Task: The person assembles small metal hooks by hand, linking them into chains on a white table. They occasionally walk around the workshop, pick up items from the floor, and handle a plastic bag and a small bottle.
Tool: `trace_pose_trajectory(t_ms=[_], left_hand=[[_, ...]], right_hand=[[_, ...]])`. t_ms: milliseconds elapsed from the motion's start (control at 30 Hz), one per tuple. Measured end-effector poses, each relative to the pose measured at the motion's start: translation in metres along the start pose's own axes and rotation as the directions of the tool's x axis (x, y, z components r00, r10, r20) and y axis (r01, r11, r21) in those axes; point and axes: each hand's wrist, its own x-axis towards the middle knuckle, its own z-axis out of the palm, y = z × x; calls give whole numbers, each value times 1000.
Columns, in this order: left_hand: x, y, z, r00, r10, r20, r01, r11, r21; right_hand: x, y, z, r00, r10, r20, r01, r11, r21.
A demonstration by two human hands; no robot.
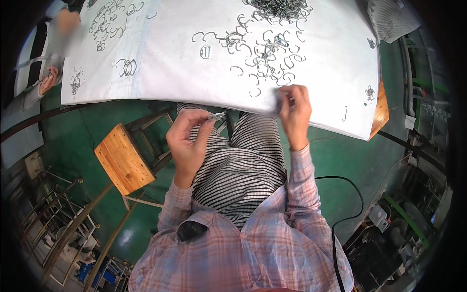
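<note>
Pinching bent metal wire (217, 116) thumb-to-finger, the left hand (188, 138) hovers before the white table (170, 73); the right hand (296, 116) curls over its edge near scattered wire hooks (269, 50), fingertips too blurred to tell its grip.

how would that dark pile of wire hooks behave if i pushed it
The pile would likely drag in clumps, since its bent wires overlap thickly. Single hooks look fairly stiff, holding their open curves, and probably light, being thin wire.

Close head-worn fisheye, steeply downward over table (170, 73)
</note>
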Motion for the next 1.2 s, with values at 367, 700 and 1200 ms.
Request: trace_pose_trajectory(t_ms=[367,700,1200], left_hand=[[-1,5,-4,1000,-13,21,12,999,39],[-1,10,-4,1000,-25,15,24,999,27],[0,9,-6,999,11,32,-12,999,32]], right_hand=[[32,23,-14,958,-88,274,174,935,-309],[77,38,-26,987,-17,162,39,990,-134],[86,34,-12,961,-59,269,95,988,-124]])
